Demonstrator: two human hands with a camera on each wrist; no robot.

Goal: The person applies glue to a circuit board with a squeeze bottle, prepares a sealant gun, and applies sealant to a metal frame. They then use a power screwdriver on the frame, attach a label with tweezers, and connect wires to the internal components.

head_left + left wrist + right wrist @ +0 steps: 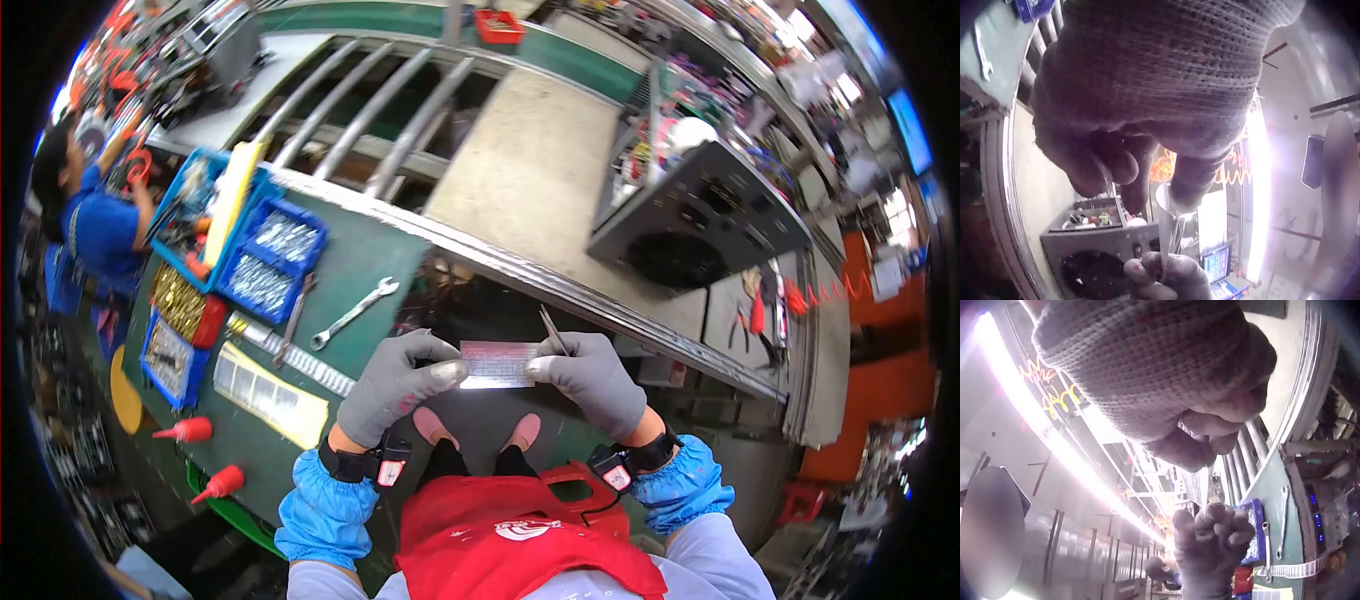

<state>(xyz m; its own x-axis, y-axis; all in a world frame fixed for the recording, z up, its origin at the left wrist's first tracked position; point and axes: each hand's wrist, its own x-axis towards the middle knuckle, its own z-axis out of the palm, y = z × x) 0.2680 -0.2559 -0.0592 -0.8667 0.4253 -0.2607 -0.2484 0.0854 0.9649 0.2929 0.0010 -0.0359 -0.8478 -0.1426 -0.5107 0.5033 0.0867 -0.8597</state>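
A small printed sheet (498,366), reddish along its top and silvery below, is held level between two grey-gloved hands in the head view. The left hand (400,385) pinches its left edge, thumb on top. At the right edge the right hand (592,382) pinches it too, with metal tweezers (551,331) sticking up from the same hand. From the left wrist, the sheet (1164,228) appears edge-on between the left hand (1154,81) and the right fingers (1169,275). In the right wrist view, the right hand (1160,369) largely hides the sheet, facing the left hand (1213,550).
On the green bench (370,250) at left lie wrenches (355,313), blue screw bins (270,258), a label sheet (268,393) and red bottles (222,482). Ahead are metal rollers (375,110) and a dark boxy unit (700,215). Another person (105,225) is at far left.
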